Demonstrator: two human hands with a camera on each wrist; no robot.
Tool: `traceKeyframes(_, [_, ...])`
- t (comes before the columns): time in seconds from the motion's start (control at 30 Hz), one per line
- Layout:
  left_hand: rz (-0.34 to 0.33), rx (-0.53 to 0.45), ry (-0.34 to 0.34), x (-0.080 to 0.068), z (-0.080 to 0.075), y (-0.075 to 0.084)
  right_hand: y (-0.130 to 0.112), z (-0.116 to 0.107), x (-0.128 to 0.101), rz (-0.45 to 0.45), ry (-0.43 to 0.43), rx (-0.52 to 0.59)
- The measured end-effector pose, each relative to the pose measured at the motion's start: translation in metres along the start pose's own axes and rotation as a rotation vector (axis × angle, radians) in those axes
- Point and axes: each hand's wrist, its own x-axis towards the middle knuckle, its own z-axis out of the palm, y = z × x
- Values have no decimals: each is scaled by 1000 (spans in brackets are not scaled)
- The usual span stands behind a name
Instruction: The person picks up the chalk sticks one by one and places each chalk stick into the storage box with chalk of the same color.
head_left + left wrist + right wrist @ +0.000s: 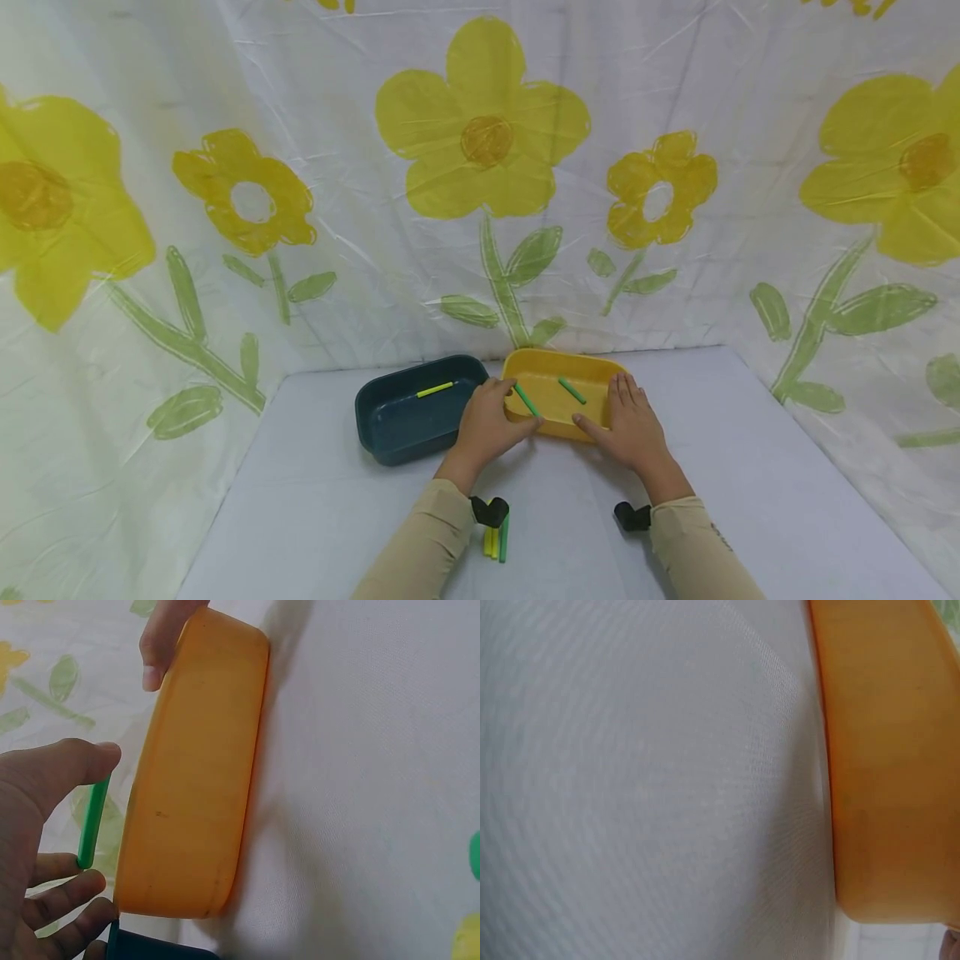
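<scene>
My left hand [487, 423] pinches a short green stick [527, 400] by its ends, thumb at one end and a finger at the other, over the left end of the yellow basin [558, 427]. A second green stick [572, 391] lies inside that basin. The right hand [636, 427] rests at the basin's right end, fingers straight along the rim and thumb toward the front edge. In the left wrist view the held green stick [94, 823] stands beside the basin's orange-looking side wall [191, 765]. The right wrist view shows mostly tablecloth and basin wall [892, 772].
Left of the yellow basin sits a dark teal basin [405, 450], with a yellow stick [435, 389] inside. Several yellow and green sticks [494, 546] lie on the white table [570, 533] near my left wrist. A flower-printed curtain [360, 275] hangs behind.
</scene>
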Motion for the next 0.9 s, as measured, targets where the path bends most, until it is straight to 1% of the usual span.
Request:
traceKeyframes(0.3, [11,49,12,2,2,-1,-1,-1,-2,-7,7,11])
traceKeyframes(0.5, [20,34,13,1,2,-2,-2,-2,-1,-6,5,18])
traceKeyframes(0.63, [41,21,7,0,1,-3,-1,-2,0,-7,4,18])
traceKeyframes(0.77, [67,6,8,-4,0,-3,0,-1,0,-7,4,18])
traceKeyframes(0.9, [87,10,6,-9,-1,-3,0,-1,0,-5,2,17])
